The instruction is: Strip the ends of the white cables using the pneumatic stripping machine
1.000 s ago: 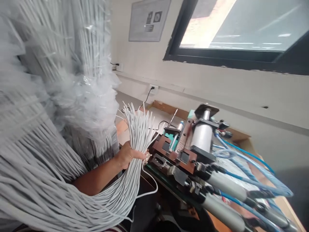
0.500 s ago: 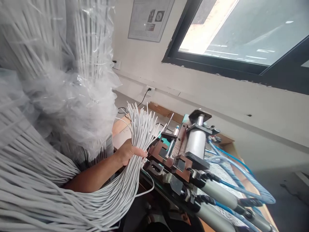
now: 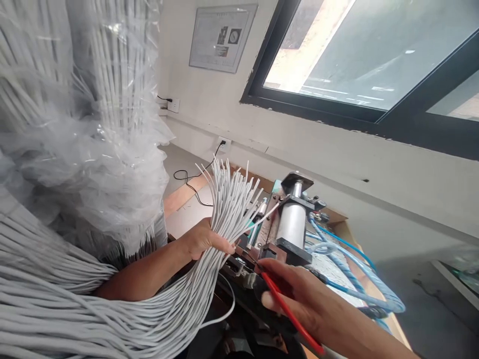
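My left hand is wrapped round a thick bundle of thin white cables, its thumb across the front. The cut ends fan out above the fist, and the lengths sweep down and away to the left. In my right hand are red-handled pliers, slanting up to the left. Their dark, narrow tips reach close to my left thumb at the bundle's edge; I cannot tell whether they touch a cable. A single cable loops out below the left hand.
Behind my right hand stands a pneumatic machine with a silver cylinder and blue air hoses. Plastic-wrapped cable bundles rise at the left. A black cord runs to a wall socket. A window is at upper right.
My right hand has come into view from the lower right with the red-handled pliers, up to the bundle. My left hand keeps its hold. The view has shifted slightly.
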